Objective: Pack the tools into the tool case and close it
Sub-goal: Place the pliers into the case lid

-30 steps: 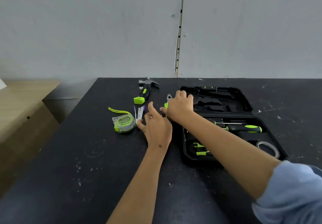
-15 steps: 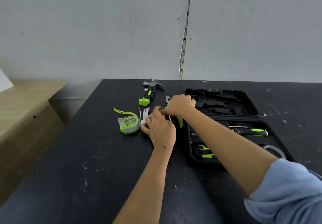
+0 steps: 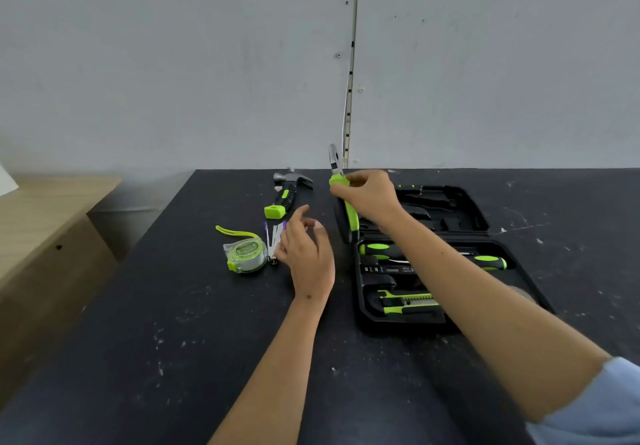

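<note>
The right hand (image 3: 369, 197) gripped the pliers (image 3: 341, 198) by their green handles — stiff, weighty steel — left hand (image 3: 306, 254) loosely spread.

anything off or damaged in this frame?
Nothing stands out. The case lies open and flat. The right hand holds the pliers lifted beside it; the left hand is by the small blades. The hammer and tape measure wait on the scuffed table.
</note>
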